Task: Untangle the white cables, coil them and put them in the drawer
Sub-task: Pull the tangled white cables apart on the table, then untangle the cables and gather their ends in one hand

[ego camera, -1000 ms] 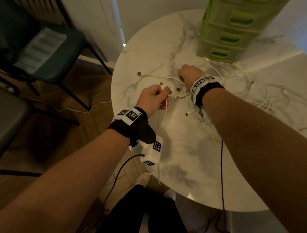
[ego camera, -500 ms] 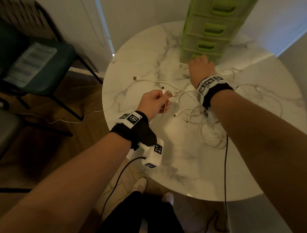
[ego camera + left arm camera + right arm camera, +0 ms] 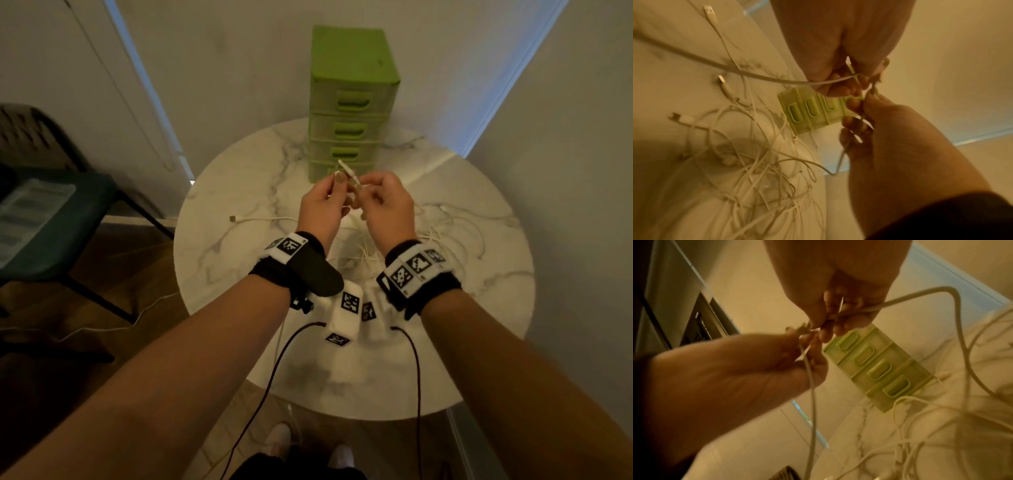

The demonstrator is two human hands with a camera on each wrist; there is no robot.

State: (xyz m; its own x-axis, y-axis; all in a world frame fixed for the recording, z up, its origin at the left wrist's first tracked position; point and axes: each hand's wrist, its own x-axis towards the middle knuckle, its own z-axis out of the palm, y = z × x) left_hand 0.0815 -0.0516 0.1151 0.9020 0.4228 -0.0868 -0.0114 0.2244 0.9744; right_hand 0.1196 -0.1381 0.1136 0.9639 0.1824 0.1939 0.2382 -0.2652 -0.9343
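Here both hands are raised together above the counter [image 3: 239, 274]: the left hand [image 3: 322, 209] pinches a plug [image 3: 347, 170], the right hand [image 3: 387, 205] pinches the cable [image 3: 777, 79] just beside it. The cable trails down toward the tangle [image 3: 445, 236] at the counter's right edge. The drawers [image 3: 352, 113] stand closed at the far edge. Fingertip contact is blurred.

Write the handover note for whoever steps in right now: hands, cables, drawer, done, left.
Left hand: pinching a white cable end, raised above the table.
Right hand: pinching a cable too, close beside the left.
Remaining white cables: tangled heap on the table, in front of the green drawer unit.
Done: nothing coiled or stowed; all four drawers look closed.
Left: free the held cable, coil it, open a drawer, stow, repeat.
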